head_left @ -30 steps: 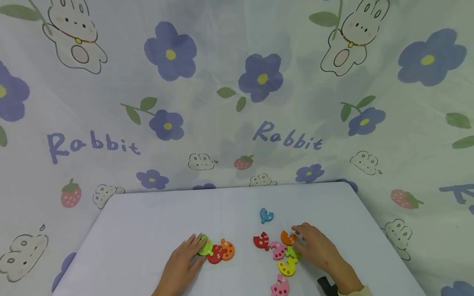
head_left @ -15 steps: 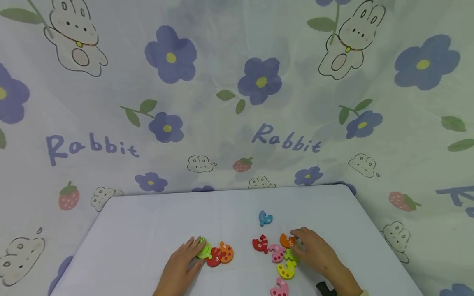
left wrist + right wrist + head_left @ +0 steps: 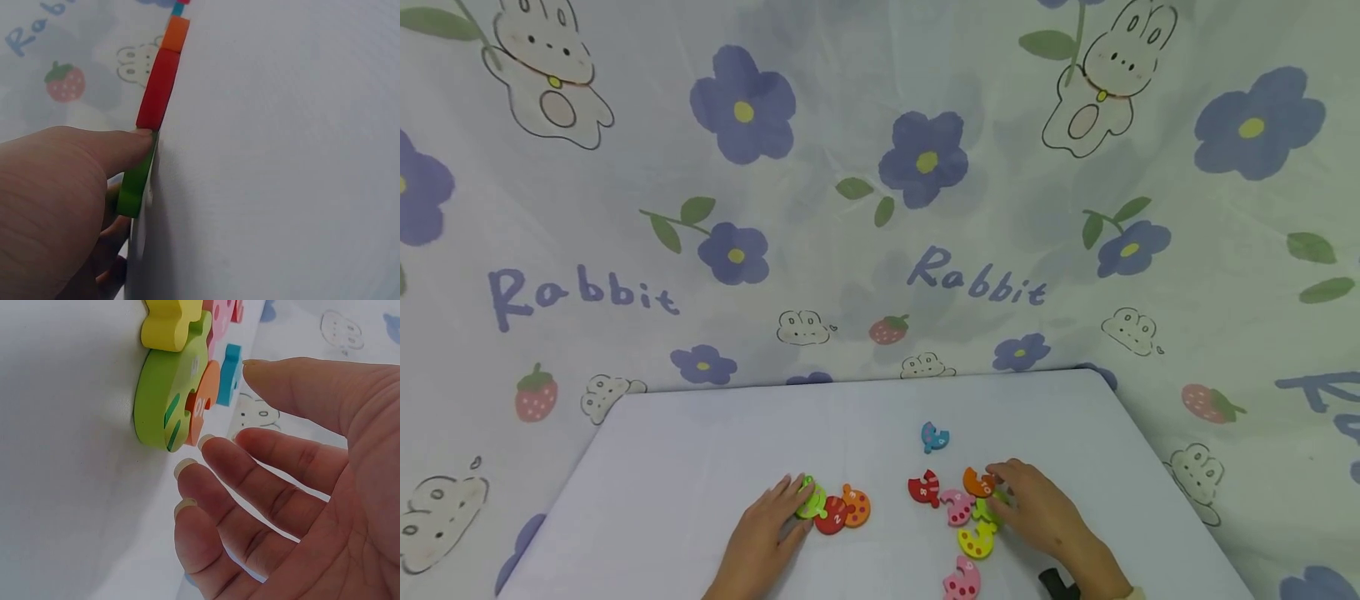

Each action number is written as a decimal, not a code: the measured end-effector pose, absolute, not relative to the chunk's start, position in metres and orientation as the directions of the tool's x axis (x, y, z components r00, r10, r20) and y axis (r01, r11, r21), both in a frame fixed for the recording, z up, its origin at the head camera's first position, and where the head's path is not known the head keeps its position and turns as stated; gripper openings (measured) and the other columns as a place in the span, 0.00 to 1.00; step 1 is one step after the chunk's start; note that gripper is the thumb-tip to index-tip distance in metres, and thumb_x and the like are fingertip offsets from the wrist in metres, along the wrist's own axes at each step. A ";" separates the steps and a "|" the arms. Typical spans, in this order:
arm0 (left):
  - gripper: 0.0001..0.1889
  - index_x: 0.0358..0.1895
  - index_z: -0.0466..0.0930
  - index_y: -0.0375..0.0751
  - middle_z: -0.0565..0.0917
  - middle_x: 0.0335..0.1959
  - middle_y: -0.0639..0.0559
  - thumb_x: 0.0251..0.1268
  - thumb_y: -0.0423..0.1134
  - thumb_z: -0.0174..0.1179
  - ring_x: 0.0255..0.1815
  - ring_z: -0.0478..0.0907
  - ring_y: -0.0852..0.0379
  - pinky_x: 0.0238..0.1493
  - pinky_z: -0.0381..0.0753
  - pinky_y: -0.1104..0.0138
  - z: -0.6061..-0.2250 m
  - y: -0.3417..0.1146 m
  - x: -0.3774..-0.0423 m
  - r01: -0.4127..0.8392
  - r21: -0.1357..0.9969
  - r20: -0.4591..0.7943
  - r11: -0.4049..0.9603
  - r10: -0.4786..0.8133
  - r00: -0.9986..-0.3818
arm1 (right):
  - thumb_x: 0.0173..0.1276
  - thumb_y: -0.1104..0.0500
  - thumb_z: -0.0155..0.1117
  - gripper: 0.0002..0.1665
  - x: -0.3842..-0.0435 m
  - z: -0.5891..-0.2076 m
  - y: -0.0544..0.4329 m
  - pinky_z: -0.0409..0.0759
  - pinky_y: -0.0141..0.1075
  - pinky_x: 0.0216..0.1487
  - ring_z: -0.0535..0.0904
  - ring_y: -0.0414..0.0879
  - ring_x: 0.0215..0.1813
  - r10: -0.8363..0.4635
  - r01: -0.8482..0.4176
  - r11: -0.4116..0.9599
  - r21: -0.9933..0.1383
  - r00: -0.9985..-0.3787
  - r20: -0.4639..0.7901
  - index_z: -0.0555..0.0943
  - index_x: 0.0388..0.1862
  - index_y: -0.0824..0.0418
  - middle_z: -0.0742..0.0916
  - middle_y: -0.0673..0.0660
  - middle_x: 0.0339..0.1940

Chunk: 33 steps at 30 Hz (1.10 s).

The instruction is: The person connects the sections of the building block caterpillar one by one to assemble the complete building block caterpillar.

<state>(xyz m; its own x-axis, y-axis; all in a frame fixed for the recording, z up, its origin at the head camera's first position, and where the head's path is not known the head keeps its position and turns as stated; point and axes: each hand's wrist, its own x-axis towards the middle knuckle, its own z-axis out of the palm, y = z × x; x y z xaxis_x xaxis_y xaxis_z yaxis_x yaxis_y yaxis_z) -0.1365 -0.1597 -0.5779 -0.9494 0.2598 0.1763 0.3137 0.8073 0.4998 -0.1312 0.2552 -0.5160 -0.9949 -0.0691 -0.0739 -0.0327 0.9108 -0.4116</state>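
My left hand [image 3: 760,533] holds a green puzzle piece [image 3: 812,501] on the white table, thumb on its near side and fingers over the far side. In the left wrist view the thumb presses by the seam between this green piece and a red piece [image 3: 159,87] marked 2. An orange piece [image 3: 857,506] marked 3 joins the red one, making a short row. My right hand [image 3: 1037,508] hovers with loosely bent, spread fingers beside an orange piece [image 3: 977,482] marked 10 and a light green piece [image 3: 165,394]. Nothing is between its fingers in the right wrist view.
Around the right hand lie a red piece [image 3: 924,489] marked 8, a pink piece [image 3: 957,507], a yellow piece [image 3: 976,542] and another pink piece [image 3: 962,579]. A blue piece [image 3: 934,437] lies farther back. A black object [image 3: 1058,583] shows under the right wrist. A rabbit-print curtain [image 3: 820,208] hangs behind.
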 end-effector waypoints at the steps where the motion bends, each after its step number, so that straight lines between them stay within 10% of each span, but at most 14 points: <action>1: 0.30 0.73 0.78 0.52 0.73 0.75 0.53 0.68 0.44 0.72 0.78 0.66 0.44 0.77 0.64 0.42 -0.578 -0.160 -0.137 0.312 0.501 0.174 0.807 0.260 -0.950 | 0.64 0.53 0.79 0.27 -0.131 -0.516 0.255 0.87 0.47 0.51 0.79 0.41 0.44 -0.071 -0.035 0.910 -0.413 -0.995 -0.072 0.84 0.62 0.57 0.86 0.48 0.46; 33: 0.29 0.72 0.79 0.53 0.75 0.75 0.52 0.68 0.44 0.72 0.78 0.67 0.42 0.74 0.66 0.39 -0.580 -0.159 -0.137 0.294 0.517 0.158 0.804 0.248 -0.956 | 0.62 0.51 0.81 0.26 -0.128 -0.523 0.248 0.84 0.54 0.61 0.79 0.45 0.51 -0.110 -0.061 0.913 -0.404 -0.989 -0.100 0.86 0.59 0.54 0.86 0.47 0.50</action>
<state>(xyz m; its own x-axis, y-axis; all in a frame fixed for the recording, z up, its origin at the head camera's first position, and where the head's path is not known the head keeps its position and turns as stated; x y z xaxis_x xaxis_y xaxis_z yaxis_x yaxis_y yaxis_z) -0.1370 -0.1591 -0.5798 -0.9557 0.2485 0.1578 0.2944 0.8040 0.5166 -0.1282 0.2480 -0.5234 -0.9889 -0.1101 -0.0995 -0.0608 0.9125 -0.4044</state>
